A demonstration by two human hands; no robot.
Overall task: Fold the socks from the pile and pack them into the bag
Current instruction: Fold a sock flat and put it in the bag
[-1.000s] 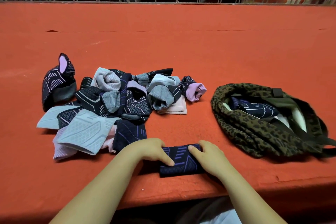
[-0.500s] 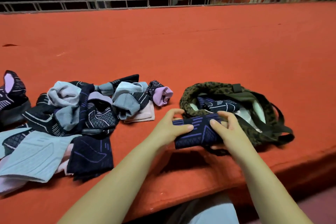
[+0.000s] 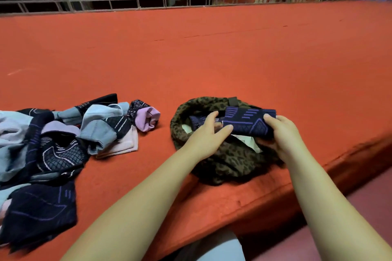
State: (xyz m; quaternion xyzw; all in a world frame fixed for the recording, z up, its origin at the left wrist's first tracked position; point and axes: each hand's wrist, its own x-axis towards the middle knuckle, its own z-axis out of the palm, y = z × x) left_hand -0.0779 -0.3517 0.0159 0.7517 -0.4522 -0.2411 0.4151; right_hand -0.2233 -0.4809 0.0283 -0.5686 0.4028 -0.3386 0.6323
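Both my hands, left (image 3: 203,133) and right (image 3: 282,131), pinch the soft, light folded navy-and-purple patterned sock (image 3: 248,122) by its ends over the leopard-print fabric bag (image 3: 224,161).

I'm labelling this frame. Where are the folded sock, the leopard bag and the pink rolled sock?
folded sock (image 3: 248,122), head view, patterned middle.
leopard bag (image 3: 229,160), head view, near wall.
pink rolled sock (image 3: 147,119), head view, pink cuff.
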